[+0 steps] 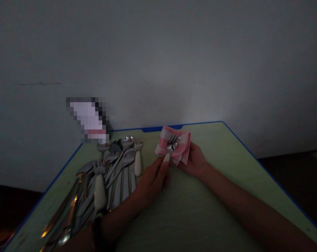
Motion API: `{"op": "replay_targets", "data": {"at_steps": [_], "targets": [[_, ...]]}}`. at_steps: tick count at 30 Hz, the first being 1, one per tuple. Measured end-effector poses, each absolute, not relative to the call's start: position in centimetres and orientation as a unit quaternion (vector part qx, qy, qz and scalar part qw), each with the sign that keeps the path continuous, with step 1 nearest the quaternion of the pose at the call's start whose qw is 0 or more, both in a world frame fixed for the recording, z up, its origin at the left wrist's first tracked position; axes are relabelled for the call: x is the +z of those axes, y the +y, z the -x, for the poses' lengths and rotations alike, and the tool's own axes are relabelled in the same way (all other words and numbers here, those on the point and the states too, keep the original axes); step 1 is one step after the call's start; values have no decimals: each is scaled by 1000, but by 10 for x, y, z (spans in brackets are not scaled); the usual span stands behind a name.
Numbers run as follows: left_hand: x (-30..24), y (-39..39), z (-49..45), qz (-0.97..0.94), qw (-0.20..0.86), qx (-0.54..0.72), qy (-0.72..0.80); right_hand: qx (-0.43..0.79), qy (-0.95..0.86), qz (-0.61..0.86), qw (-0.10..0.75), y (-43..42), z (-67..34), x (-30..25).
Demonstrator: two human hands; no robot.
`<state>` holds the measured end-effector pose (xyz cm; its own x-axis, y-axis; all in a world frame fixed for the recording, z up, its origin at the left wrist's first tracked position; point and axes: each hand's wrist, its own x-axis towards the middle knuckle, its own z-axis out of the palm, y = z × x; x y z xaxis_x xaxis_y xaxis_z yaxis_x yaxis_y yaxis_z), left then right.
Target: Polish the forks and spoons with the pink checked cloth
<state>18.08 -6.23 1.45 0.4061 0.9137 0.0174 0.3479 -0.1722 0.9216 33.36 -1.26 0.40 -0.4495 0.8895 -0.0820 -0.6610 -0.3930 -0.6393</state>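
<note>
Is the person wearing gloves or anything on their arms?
No gloves. The left hand and the right hand are bare, and no sleeves show on either forearm. A dark band, maybe a watch or bracelet, goes around the left wrist. The light is too dim to tell if there are rings.
</note>
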Motion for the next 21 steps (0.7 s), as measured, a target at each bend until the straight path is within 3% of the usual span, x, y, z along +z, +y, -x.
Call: {"op": "replay_targets", "data": {"at_steps": [9,21], "targets": [[13,-62,-179,-711,443,302,455,815,-231,226,482,-16,-335,5],[17,-59,-181,-735,417,261,467,717,-397,281,499,-16,-328,-11]]}}
